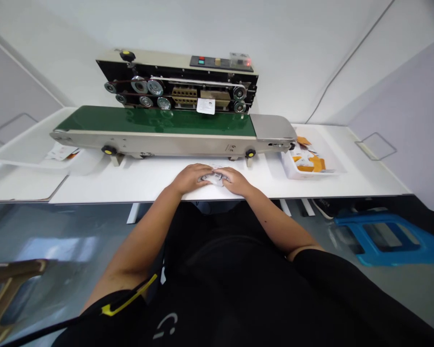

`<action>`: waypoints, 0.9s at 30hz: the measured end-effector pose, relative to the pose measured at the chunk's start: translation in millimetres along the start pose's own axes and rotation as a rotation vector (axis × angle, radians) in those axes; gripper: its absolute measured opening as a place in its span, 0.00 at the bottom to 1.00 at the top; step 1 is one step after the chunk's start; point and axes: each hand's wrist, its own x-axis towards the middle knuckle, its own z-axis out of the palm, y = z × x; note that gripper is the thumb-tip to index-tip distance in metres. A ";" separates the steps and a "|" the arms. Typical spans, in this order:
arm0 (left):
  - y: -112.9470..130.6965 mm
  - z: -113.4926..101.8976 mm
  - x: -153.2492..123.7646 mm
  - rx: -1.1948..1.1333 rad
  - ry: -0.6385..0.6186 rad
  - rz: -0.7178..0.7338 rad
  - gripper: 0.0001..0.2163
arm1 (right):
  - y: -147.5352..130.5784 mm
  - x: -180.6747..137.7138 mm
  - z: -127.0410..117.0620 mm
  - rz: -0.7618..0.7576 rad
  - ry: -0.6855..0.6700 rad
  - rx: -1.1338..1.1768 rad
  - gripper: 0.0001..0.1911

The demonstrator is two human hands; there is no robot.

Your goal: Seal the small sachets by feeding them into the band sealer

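My left hand and my right hand meet near the table's front edge. Between them they hold a small white-and-clear packet, partly hidden by my fingers. Both hands are curled over it, and its contents cannot be made out. Straight ahead of my hands stands a band sealer with a green conveyor belt, a beige body and exposed black wheels behind the belt. My hands are not touching the machine.
A white tray of orange-and-white packets stands to the right of the sealer. Another white tray with some papers sits at the left. The white table's front edge runs below my hands. A blue stool stands on the floor at right.
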 end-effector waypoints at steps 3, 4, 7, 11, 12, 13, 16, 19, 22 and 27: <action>2.8 -1.2 0.7 0.029 0.048 0.068 0.15 | -0.9 -0.9 -0.7 0.015 0.001 0.055 0.24; 4.0 -1.7 0.3 0.052 0.071 0.071 0.15 | -1.2 -0.8 -0.4 0.020 0.007 0.070 0.23; 6.7 -3.4 -2.2 0.116 0.129 0.047 0.16 | -2.0 -0.3 0.8 0.038 0.018 0.100 0.23; 5.6 -4.4 -2.8 0.110 0.059 0.064 0.20 | -3.0 -0.8 0.2 0.054 0.024 0.171 0.23; 4.7 -3.8 -2.3 0.097 0.018 0.068 0.26 | -3.1 -1.1 -0.3 0.056 0.031 0.211 0.23; 3.7 -2.8 -1.9 0.084 -0.020 0.064 0.31 | -3.0 -1.4 -0.8 0.056 0.040 0.256 0.23; 2.1 0.7 -2.4 0.050 -0.072 0.020 0.30 | -1.4 -1.8 -3.1 0.052 0.064 0.374 0.25; 3.2 1.3 -6.2 0.037 0.003 -0.042 0.21 | 1.1 -1.3 -6.2 0.020 0.133 0.407 0.30; 6.7 -2.5 -10.4 -0.026 0.128 -0.171 0.21 | 1.2 -0.4 -8.0 -0.033 0.153 0.381 0.34; 17.6 -5.6 -12.4 -0.346 0.207 -0.442 0.24 | -11.1 1.2 -4.3 0.005 0.055 0.206 0.29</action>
